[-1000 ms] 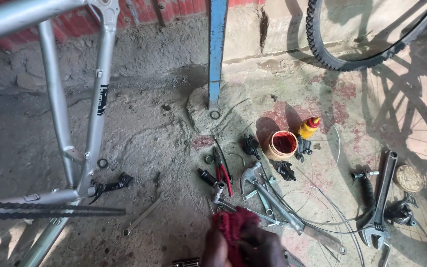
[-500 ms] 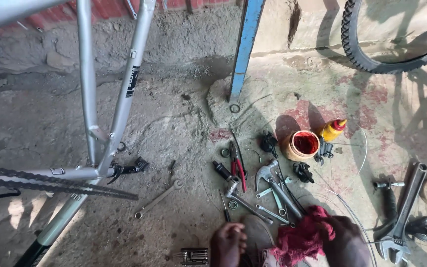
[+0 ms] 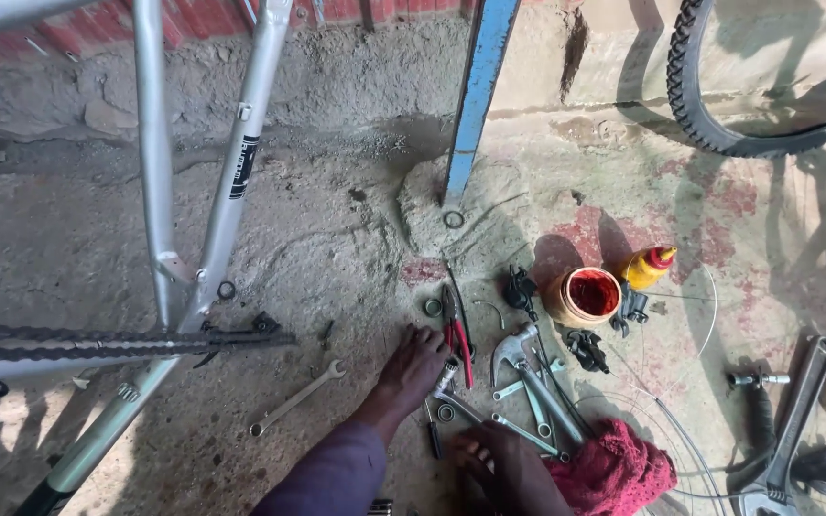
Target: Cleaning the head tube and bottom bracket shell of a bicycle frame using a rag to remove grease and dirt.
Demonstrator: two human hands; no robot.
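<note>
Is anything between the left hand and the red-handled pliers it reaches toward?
Nothing visible. The left hand rests on the ground with its fingertips right beside the pliers, and no tool lies in the narrow gap. The right hand is lower, beside the red rag.

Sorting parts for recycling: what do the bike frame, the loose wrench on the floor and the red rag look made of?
Bike frame: metal, probably aluminium or painted steel, with a smooth, matte silver finish. Wrench: bare steel, grey, with a dull shine. Red rag: soft woven or knitted cloth, crumpled into folds beside the right hand.
</note>
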